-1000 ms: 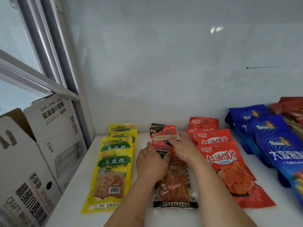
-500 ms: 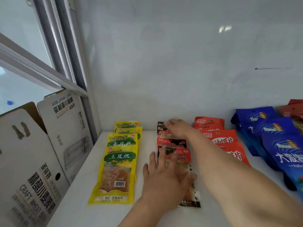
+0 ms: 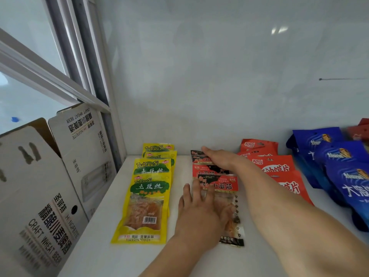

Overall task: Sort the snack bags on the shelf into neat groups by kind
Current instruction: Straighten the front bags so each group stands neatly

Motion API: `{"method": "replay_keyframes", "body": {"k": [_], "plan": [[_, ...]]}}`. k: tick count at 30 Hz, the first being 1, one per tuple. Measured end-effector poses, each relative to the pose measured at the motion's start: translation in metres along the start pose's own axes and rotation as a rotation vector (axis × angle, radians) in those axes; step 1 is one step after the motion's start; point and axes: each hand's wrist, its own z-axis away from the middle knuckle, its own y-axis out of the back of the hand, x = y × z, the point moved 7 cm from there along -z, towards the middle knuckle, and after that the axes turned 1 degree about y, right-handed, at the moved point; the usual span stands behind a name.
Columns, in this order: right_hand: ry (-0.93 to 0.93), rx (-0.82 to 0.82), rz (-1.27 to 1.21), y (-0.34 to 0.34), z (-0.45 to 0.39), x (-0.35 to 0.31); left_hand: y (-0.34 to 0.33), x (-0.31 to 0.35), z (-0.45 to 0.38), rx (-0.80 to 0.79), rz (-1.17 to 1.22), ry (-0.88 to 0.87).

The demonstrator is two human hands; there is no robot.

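Evidently squaring red-black gluten bags into column on shelf: left hand flat, fingers spread, pinning front bag; right hand flat, fingers extended, pressing rear bag.

both arms come into view bare from the forearm down, with no sleeve showing on either. the left hand and the right hand are ungloved. there is no ring, watch or strap showing on any finger or wrist.
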Motion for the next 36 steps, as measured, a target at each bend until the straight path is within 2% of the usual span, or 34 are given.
{"method": "replay_keyframes", "body": {"k": [6, 12, 17, 22, 27, 31, 34, 36], "plan": [[0.104, -0.157, 0.059, -0.006, 0.007, -0.006, -0.001, -0.001, 0.001, 0.006, 0.019, 0.013], [0.111, 0.088, 0.344, -0.013, 0.012, 0.003, -0.004, -0.004, -0.004, -0.004, -0.018, 0.023], [0.111, 0.176, 0.304, -0.019, 0.025, 0.002, -0.003, -0.004, -0.002, 0.002, -0.025, 0.008], [0.141, 0.281, 0.403, -0.014, 0.039, -0.002, 0.000, -0.007, -0.002, 0.036, -0.036, 0.047], [0.274, 0.346, 0.311, 0.024, 0.093, -0.003, 0.007, -0.003, -0.001, 0.048, -0.081, 0.093], [0.323, 0.512, 0.157, 0.066, 0.135, 0.039, 0.020, 0.004, 0.001, 0.071, -0.148, 0.137], [0.265, 0.621, 0.088, 0.086, 0.153, 0.084, 0.039, 0.016, 0.011, 0.191, -0.217, 0.170], [0.205, 0.631, 0.027, 0.090, 0.155, 0.109, 0.053, 0.042, 0.016, 0.307, -0.147, 0.136]]}}
